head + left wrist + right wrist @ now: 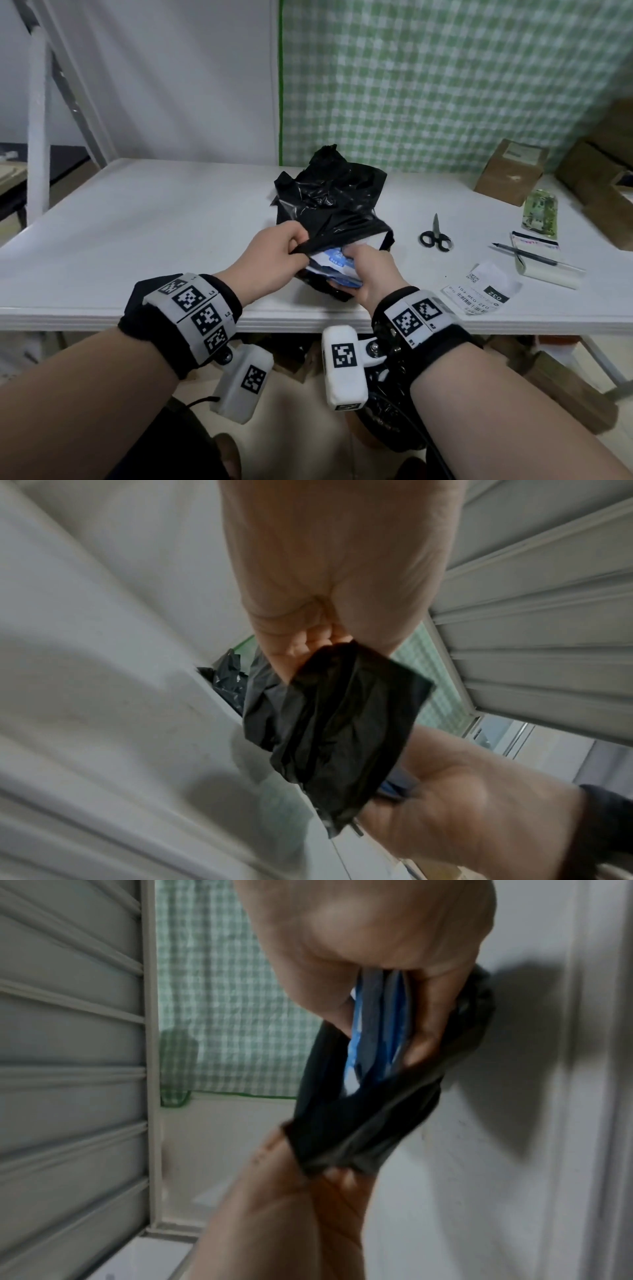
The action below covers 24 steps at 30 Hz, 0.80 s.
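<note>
A crumpled black plastic mailer bag (329, 202) lies on the white table (137, 240), its open end toward me. My left hand (279, 251) pinches the upper lip of the bag's mouth (329, 718) and lifts it. My right hand (368, 270) grips a blue and white packet (337, 258) that sticks out of the opening. In the right wrist view the thumb and fingers (424, 1031) clamp the blue packet (377, 1020) with black plastic (359, 1123) wrapped around it. Most of the packet is hidden inside the bag.
Black-handled scissors (435, 234) lie right of the bag. Further right are a printed label slip (479, 291), a notepad with a pen (534, 260), a green pouch (540, 214) and brown cardboard boxes (510, 174). A green checked cloth (445, 78) hangs behind the table.
</note>
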### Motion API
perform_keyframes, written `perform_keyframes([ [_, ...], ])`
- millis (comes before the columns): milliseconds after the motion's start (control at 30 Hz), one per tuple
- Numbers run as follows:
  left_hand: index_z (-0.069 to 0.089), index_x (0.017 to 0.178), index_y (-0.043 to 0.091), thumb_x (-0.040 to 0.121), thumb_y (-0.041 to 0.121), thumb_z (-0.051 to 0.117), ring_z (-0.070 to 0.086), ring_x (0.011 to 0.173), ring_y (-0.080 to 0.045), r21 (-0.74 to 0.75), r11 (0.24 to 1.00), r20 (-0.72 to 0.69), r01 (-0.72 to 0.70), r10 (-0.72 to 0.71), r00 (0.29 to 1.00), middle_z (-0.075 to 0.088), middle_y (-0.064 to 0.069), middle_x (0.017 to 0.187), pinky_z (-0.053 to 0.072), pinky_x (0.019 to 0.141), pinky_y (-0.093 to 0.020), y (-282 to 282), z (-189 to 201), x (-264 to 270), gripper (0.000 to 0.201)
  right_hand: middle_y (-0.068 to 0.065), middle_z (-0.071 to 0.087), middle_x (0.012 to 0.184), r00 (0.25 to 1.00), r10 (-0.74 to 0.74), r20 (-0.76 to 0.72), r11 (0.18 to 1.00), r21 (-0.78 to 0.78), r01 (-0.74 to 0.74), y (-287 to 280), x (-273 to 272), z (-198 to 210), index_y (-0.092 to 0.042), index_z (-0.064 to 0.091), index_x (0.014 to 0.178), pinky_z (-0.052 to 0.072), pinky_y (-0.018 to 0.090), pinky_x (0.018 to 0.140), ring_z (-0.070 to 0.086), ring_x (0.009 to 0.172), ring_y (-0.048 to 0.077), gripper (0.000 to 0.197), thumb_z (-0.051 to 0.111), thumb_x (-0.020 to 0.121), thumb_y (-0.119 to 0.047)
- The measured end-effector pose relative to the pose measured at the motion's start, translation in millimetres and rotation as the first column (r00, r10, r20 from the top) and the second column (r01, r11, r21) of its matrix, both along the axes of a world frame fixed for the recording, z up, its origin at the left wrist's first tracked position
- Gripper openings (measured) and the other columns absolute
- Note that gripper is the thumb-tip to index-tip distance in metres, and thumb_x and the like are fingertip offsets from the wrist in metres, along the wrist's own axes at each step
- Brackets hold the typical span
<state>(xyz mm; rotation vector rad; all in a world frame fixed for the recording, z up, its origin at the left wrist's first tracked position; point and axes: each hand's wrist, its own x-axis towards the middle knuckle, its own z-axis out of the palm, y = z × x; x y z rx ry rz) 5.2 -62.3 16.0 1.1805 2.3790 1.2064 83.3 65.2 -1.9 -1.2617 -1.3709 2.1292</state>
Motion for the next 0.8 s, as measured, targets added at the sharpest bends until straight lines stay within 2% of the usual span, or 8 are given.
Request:
perform_keyframes([
  [100,0.043,0.069,0.021,0.077,-0.001,0.062,0.033,0.052,-0.006,0.018,0.992,-0.001,0.123,-0.123,0.992,0.038,0.006,0.060,0.030,0.053,-0.020,2.6,3.7,8.4,0.030,0.018,0.064,0.112,0.997,-0.073,-0.001,0.996,0.055,0.072,1.0,-8.3,-4.1,-0.002,0.055,0.116,0.055,0.053,0.081,0.066,0.094,0.037,0.046,0.056,0.071,-0.011],
  [233,0.049,0.072,0.019,0.078,0.002,0.065,0.038,0.056,-0.011,-0.070,0.988,0.161,0.141,-0.128,0.978,0.041,0.004,0.061,0.036,0.056,-0.021,1.3,-3.6,2.5,0.025,0.020,0.066,0.111,0.987,-0.055,-0.152,0.990,-0.135,0.034,-0.3,-8.1,3.9,0.001,0.058,0.118,0.055,0.049,0.083,0.065,0.099,0.035,0.032,0.047,0.088,-0.002],
  [300,0.051,0.075,0.018,0.078,0.005,0.067,0.042,0.062,-0.016,-0.127,0.979,0.163,0.157,-0.136,0.977,0.046,0.001,0.065,0.035,0.060,-0.026,-0.8,-7.6,-1.2,0.020,0.021,0.065,0.116,0.963,-0.071,-0.259,0.973,-0.230,0.010,1.0,-5.4,5.3,0.002,0.058,0.121,0.053,0.049,0.086,0.063,0.106,0.034,0.034,0.043,0.090,0.000],
  [400,0.054,0.075,0.017,0.078,0.006,0.068,0.049,0.071,-0.016,-0.074,0.977,0.132,0.202,-0.191,0.973,0.054,-0.004,0.076,0.038,0.067,-0.027,-4.2,-4.6,-0.6,0.018,0.023,0.060,0.125,0.935,-0.011,-0.354,0.939,-0.325,-0.112,-0.3,3.3,8.4,0.005,0.054,0.126,0.051,0.047,0.093,0.058,0.116,0.035,0.038,0.039,0.092,-0.001],
  [500,0.052,0.074,0.022,0.081,0.003,0.065,0.051,0.077,-0.013,0.036,0.977,0.061,0.210,-0.212,0.975,0.055,0.002,0.079,0.042,0.071,-0.025,-8.3,3.8,-2.4,0.024,0.019,0.067,0.104,0.937,0.141,-0.320,0.923,-0.301,-0.242,-1.2,11.7,13.1,0.003,0.061,0.111,0.057,0.037,0.076,0.065,0.095,0.029,0.027,0.046,0.090,0.000],
  [600,0.052,0.078,0.023,0.082,0.002,0.063,0.054,0.082,-0.014,0.048,0.975,0.026,0.216,-0.217,0.976,0.057,0.003,0.083,0.047,0.081,-0.032,-10.3,4.4,-3.4,0.024,0.013,0.070,0.073,0.936,0.138,-0.323,0.928,-0.288,-0.236,-3.0,12.3,16.5,0.002,0.064,0.086,0.059,0.030,0.065,0.070,0.066,0.020,0.018,0.047,0.088,0.007],
  [700,0.053,0.084,0.024,0.082,0.001,0.063,0.055,0.079,-0.017,0.047,0.969,0.095,0.242,-0.245,0.965,0.058,-0.003,0.085,0.050,0.079,-0.034,-9.6,-0.3,2.3,0.025,0.015,0.065,0.072,0.936,0.013,-0.351,0.929,-0.341,-0.141,-4.6,3.1,14.2,0.003,0.060,0.085,0.059,0.029,0.057,0.066,0.066,0.022,0.022,0.040,0.088,0.011],
  [800,0.054,0.085,0.022,0.083,-0.003,0.061,0.053,0.072,-0.007,0.089,0.959,0.147,0.268,-0.279,0.949,0.056,0.000,0.082,0.047,0.070,-0.019,-9.5,0.2,5.4,0.026,0.015,0.061,0.077,0.928,-0.115,-0.353,0.905,-0.423,-0.049,-6.2,-7.6,8.8,0.003,0.058,0.093,0.057,0.029,0.046,0.062,0.070,0.023,0.025,0.035,0.089,0.011],
])
